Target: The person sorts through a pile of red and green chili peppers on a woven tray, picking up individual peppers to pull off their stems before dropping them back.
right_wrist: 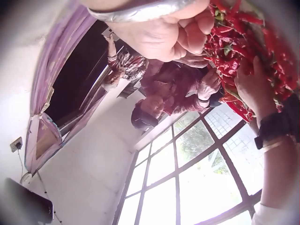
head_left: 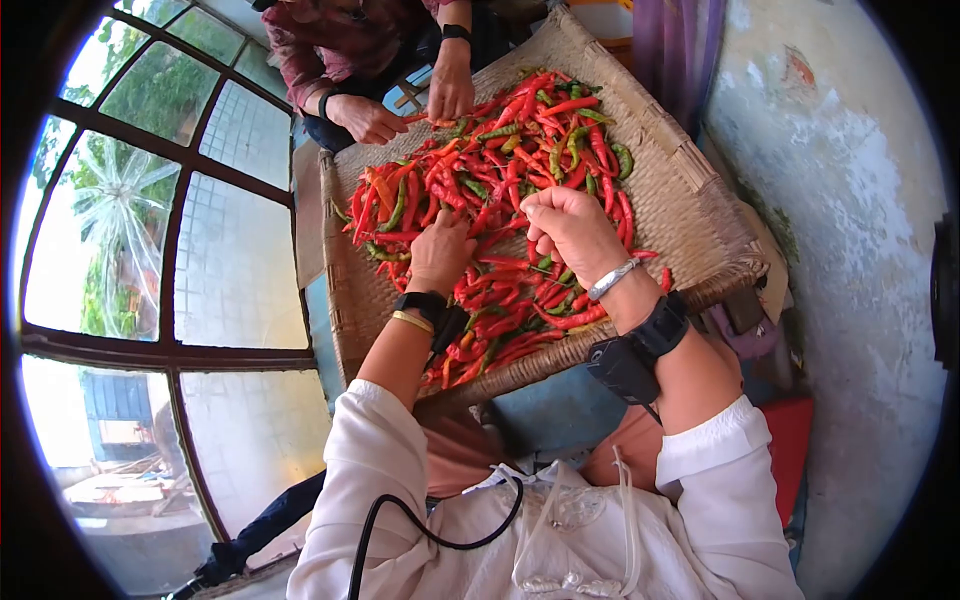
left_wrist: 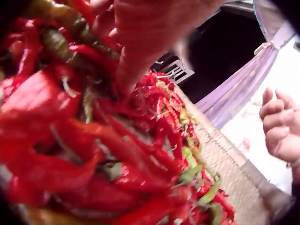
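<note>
A big heap of red chili peppers [head_left: 490, 185], with some green ones mixed in, lies on a woven tray [head_left: 665, 180]. My left hand [head_left: 440, 255] reaches down into the near left part of the heap. In the left wrist view its finger [left_wrist: 136, 42] points down among the peppers, the tip partly hidden. My right hand [head_left: 575, 230] hovers over the right side of the heap, fingers curled and thumb against the index finger. Nothing shows between them. From the right wrist view the same curled right hand [right_wrist: 164, 37] appears close up, beside the peppers.
Across the tray sits another person [head_left: 350, 60], both hands at the heap's far left edge. A framed window [head_left: 180, 200] stands on the left, a pale wall [head_left: 830, 200] on the right. A purple curtain [head_left: 675, 60] hangs behind the tray. The tray has a raised woven rim.
</note>
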Tool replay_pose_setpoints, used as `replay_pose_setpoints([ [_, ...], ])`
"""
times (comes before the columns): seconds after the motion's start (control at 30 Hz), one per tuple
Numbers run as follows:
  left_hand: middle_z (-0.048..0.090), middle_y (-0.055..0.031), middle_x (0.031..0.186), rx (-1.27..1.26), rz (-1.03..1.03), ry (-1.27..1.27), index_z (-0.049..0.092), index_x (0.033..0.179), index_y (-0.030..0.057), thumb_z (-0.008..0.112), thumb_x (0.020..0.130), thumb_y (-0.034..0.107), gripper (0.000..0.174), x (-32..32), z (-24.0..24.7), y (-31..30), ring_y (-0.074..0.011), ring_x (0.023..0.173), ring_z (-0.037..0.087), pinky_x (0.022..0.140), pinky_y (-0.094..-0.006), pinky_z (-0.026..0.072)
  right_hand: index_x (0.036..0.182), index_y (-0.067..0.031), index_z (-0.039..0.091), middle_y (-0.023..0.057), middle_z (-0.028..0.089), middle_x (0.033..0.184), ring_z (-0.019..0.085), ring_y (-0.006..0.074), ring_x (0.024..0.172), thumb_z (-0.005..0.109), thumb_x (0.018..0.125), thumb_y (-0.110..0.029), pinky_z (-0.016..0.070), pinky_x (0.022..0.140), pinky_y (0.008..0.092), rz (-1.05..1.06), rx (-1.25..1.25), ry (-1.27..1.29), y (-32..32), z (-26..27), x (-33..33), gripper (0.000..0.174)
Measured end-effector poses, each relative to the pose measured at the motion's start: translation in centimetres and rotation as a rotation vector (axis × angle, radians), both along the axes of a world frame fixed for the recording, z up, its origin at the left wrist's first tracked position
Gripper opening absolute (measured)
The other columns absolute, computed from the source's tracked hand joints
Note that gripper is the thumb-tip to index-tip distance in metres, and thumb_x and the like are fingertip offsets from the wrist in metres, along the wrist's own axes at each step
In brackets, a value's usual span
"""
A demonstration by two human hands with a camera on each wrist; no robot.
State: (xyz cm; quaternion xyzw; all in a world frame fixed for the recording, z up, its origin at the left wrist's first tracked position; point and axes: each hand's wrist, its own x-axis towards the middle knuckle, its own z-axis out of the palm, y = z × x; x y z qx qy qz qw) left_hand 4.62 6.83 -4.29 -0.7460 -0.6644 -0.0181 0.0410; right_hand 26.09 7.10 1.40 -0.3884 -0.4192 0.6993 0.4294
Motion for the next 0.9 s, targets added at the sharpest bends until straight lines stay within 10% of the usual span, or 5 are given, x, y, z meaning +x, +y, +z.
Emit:
replay_pose_setpoints([
  [0.2, 0.059, -0.0089, 0.08, 0.199, 0.026, -0.374, 0.063, 0.083, 0.005, 0.063, 0.071, 0.02, 0.019, -1.0, 2.2, -0.2, -0.0238, 0.074, 0.058, 0.063, -0.0352, 0.0464, 0.08, -0.0001, 0.058, 0.0022, 0.055, 0.063, 0.049, 0.0065, 0.05, 0.057, 0.08, -0.016, 0.0421, 0.046, 0.0203, 0.037, -0.008, -0.029, 0.2, -0.8, -1.5, 0.016],
  [0.27, 0.061, -0.0093, 0.075, -0.093, 0.242, -0.803, 0.063, 0.086, 0.0042, 0.064, 0.073, 0.019, 0.02, -0.8, 3.8, -0.9, -0.0201, 0.065, 0.059, 0.059, -0.0302, 0.0457, 0.081, 0.0003, 0.058, 0.0028, 0.056, 0.064, 0.051, 0.007, 0.052, 0.057, 0.079, -0.016, 0.0427, 0.046, 0.0207, 0.067, -0.019, -0.032, 0.1, -1.1, -2.3, 0.017],
  [0.4, 0.057, 0.0012, 0.066, -0.162, -0.065, -0.751, 0.061, 0.087, 0.0013, 0.062, 0.077, 0.011, 0.014, 0.3, 6.1, -3.5, -0.003, 0.062, 0.049, 0.057, -0.0212, 0.0419, 0.088, 0.0024, 0.056, 0.0053, 0.057, 0.064, 0.053, 0.0094, 0.053, 0.06, 0.077, -0.016, 0.0436, 0.045, 0.0229, 0.13, 0.14, -0.128, -0.3, -1.0, -3.8, 0.022],
  [0.67, 0.058, -0.0068, 0.062, -0.109, -0.104, -0.643, 0.061, 0.088, 0.0, 0.063, 0.075, 0.01, 0.017, 0.3, 8.3, -7.6, -0.0102, 0.055, 0.052, 0.052, -0.0253, 0.0429, 0.076, 0.0017, 0.056, 0.0057, 0.054, 0.057, 0.051, 0.0099, 0.045, 0.057, 0.074, -0.015, 0.0407, 0.039, 0.0229, 0.351, 0.159, -0.249, -0.3, 0.2, -4.6, 0.017],
  [0.9, 0.061, -0.0138, 0.073, -0.123, 0.089, -0.467, 0.062, 0.086, 0.0027, 0.06, 0.072, 0.017, 0.02, -5.4, 6.2, -7.9, -0.0255, 0.068, 0.059, 0.062, -0.0343, 0.0459, 0.077, -0.0043, 0.062, 0.0154, 0.061, 0.083, 0.058, 0.0311, 0.077, 0.06, 0.067, -0.026, 0.0464, 0.069, 0.0395, 0.193, 0.63, -0.911, 1.2, 0.1, -4.1, 0.024],
])
